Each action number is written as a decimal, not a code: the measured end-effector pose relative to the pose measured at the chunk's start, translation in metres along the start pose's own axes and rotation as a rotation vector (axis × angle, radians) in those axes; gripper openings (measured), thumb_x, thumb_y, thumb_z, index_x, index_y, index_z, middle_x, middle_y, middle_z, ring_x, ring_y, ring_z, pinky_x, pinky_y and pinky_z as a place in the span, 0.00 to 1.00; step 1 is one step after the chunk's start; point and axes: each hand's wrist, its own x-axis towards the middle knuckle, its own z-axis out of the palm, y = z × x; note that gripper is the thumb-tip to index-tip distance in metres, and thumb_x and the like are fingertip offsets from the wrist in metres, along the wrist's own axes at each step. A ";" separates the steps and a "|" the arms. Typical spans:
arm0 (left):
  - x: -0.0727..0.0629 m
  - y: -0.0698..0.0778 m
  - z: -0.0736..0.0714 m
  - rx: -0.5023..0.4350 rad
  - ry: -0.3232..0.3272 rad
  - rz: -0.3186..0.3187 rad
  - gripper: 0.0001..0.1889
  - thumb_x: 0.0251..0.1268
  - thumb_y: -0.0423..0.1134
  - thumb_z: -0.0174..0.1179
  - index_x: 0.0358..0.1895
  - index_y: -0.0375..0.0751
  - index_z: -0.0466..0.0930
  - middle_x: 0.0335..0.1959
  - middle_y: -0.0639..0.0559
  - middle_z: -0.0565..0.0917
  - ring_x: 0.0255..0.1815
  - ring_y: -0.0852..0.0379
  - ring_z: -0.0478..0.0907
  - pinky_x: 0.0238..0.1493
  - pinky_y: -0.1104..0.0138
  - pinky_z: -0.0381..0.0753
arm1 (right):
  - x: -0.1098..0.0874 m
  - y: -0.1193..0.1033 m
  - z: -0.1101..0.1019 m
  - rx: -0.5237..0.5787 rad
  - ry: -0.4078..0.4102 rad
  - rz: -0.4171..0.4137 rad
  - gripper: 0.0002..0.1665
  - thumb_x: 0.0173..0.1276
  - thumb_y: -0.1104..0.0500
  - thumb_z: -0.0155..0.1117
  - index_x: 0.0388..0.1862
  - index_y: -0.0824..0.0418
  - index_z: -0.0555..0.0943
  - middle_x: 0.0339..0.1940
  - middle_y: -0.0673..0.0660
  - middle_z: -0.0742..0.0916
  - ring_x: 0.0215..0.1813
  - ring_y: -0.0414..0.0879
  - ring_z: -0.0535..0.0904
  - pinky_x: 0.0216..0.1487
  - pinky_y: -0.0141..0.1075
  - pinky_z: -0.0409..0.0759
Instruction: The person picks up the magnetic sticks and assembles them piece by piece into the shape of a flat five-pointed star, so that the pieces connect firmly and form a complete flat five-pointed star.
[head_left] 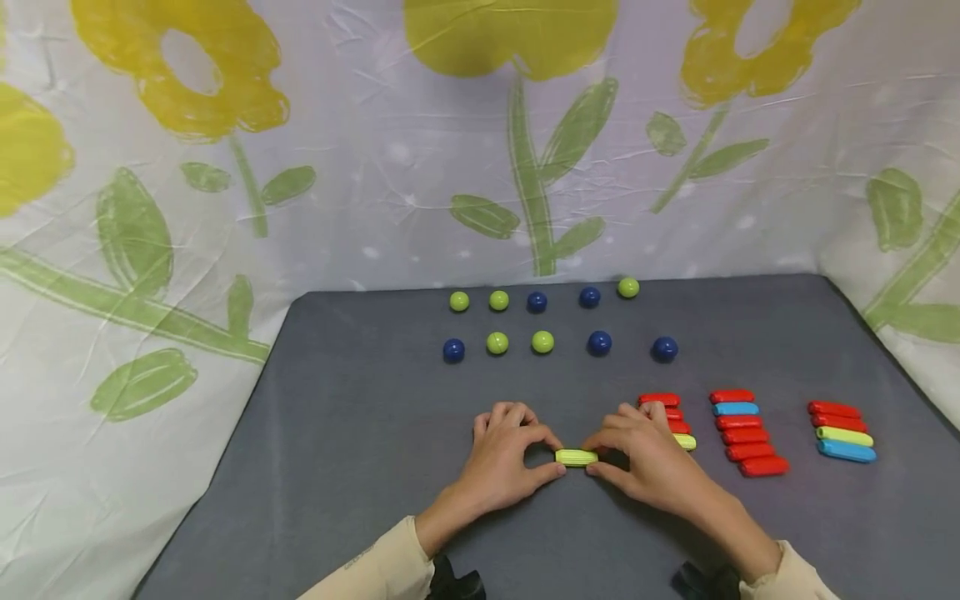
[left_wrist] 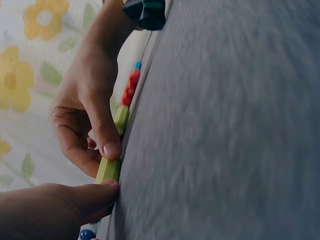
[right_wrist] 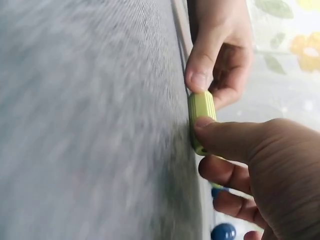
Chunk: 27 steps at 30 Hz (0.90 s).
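A short ridged yellow-green modelling clay stick (head_left: 576,457) lies level, low over the grey table, in the middle of the head view. My left hand (head_left: 504,457) pinches its left end between thumb and fingers. At the other end, the thumb and fingers of my right hand (head_left: 647,458) grip it. In the right wrist view the ridges of the stick (right_wrist: 202,106) show between the two thumbs. Just behind my right hand, partly hidden by it, is a column of red sticks (head_left: 660,399) with a yellow stick (head_left: 685,442) at its near end.
Right of my hands lie a column of several red sticks (head_left: 742,436) with one blue stick (head_left: 736,408), then a shorter column with red, yellow and blue sticks (head_left: 846,451). Farther back, green balls (head_left: 542,342) and blue balls (head_left: 599,342) form two rows before a flowered cloth (head_left: 360,167).
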 end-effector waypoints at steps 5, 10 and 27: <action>-0.001 -0.011 -0.007 0.004 0.018 -0.012 0.09 0.59 0.55 0.73 0.41 0.66 0.88 0.44 0.60 0.76 0.52 0.56 0.67 0.56 0.52 0.60 | 0.013 -0.006 0.007 0.028 -0.030 0.033 0.13 0.55 0.52 0.82 0.40 0.43 0.89 0.31 0.37 0.84 0.35 0.32 0.67 0.45 0.40 0.54; -0.005 -0.023 -0.012 -0.002 0.053 -0.017 0.09 0.58 0.53 0.74 0.41 0.64 0.88 0.43 0.58 0.76 0.54 0.54 0.67 0.57 0.50 0.60 | 0.023 -0.010 0.017 0.106 -0.037 0.078 0.13 0.56 0.54 0.81 0.40 0.43 0.88 0.31 0.37 0.83 0.36 0.35 0.72 0.46 0.40 0.55; -0.015 -0.041 -0.025 -0.015 0.097 -0.039 0.10 0.56 0.53 0.75 0.39 0.62 0.87 0.46 0.57 0.78 0.54 0.54 0.68 0.56 0.49 0.58 | 0.047 -0.018 0.034 0.220 -0.059 0.076 0.11 0.59 0.54 0.79 0.40 0.45 0.88 0.32 0.41 0.85 0.37 0.38 0.74 0.46 0.39 0.55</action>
